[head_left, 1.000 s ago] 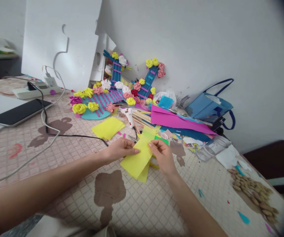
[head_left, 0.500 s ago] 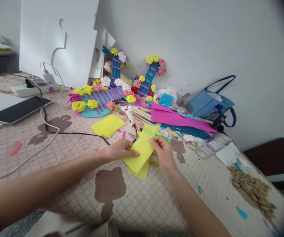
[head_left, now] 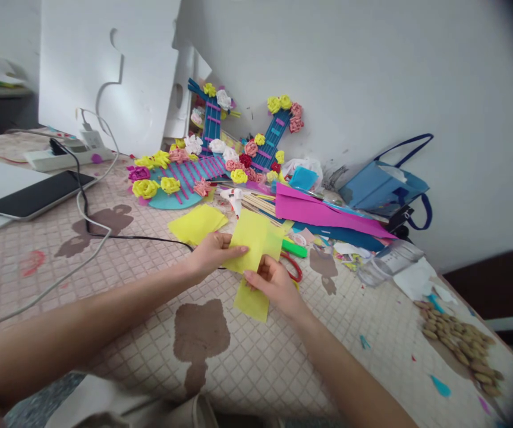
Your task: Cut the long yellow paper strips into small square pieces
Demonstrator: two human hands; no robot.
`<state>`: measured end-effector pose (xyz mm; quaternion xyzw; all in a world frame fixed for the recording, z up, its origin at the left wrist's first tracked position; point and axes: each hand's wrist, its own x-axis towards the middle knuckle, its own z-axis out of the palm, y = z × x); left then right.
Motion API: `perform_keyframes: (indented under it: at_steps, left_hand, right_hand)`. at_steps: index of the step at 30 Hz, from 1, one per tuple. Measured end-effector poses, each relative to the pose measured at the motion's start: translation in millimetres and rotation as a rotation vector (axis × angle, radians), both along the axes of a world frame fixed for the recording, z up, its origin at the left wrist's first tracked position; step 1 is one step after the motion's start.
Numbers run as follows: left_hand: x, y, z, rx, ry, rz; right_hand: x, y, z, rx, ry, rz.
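Observation:
Yellow paper sheets (head_left: 249, 232) are held up over the middle of the table. My left hand (head_left: 214, 252) pinches their left side, thumb on top. My right hand (head_left: 274, 282) has its fingers closed at the lower right edge of the same paper. Below the hands another yellow piece (head_left: 252, 302) shows; whether it joins the held sheets is hidden. Red-handled scissors (head_left: 295, 267) lie partly hidden behind my right hand, near a green strip (head_left: 295, 248). Further left, a stack of yellow paper (head_left: 197, 224) rests on the table.
Behind stand blue stick models (head_left: 211, 125) with paper flowers. A white glue gun (head_left: 233, 199), thin sticks (head_left: 258, 205) and magenta paper (head_left: 323, 211) lie nearby. A black cable (head_left: 149, 238) crosses the left side, beside a tablet (head_left: 37, 193). Nuts (head_left: 459, 342) are at right.
My right hand has moved down and left along the yellow paper. The held paper has been raised and turned more upright, and my left hand has shifted up slightly. More of the red scissors handle shows.

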<state>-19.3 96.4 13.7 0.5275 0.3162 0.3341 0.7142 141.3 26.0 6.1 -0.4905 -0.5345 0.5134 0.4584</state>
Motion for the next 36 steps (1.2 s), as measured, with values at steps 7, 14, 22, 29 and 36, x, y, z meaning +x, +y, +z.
perform_keyframes:
  at_steps: [7,14,22,29,36]
  left_hand:
    - [1.4,-1.4,-2.7,-0.028,-0.035,0.028]
    - [0.4,-0.2,1.4,-0.084,-0.062,0.064]
    - [0.3,-1.3,-0.7,-0.06,-0.063,0.035]
    - [0.7,-4.7,6.2,-0.012,0.067,-0.065]
    - [-1.2,-1.9,7.3,-0.073,0.141,-0.105]
  right_hand:
    - [2.8,2.4,-2.0,0.005,-0.082,0.018]
    - [4.8,2.2,1.8,0.002,-0.069,0.008]
    - [3.5,1.1,5.5,0.014,-0.031,-0.014]
    - [6.7,3.5,0.9,0.061,-0.075,-0.128]
    - [10.3,7.2,-0.4,0.082,-0.069,-0.159]
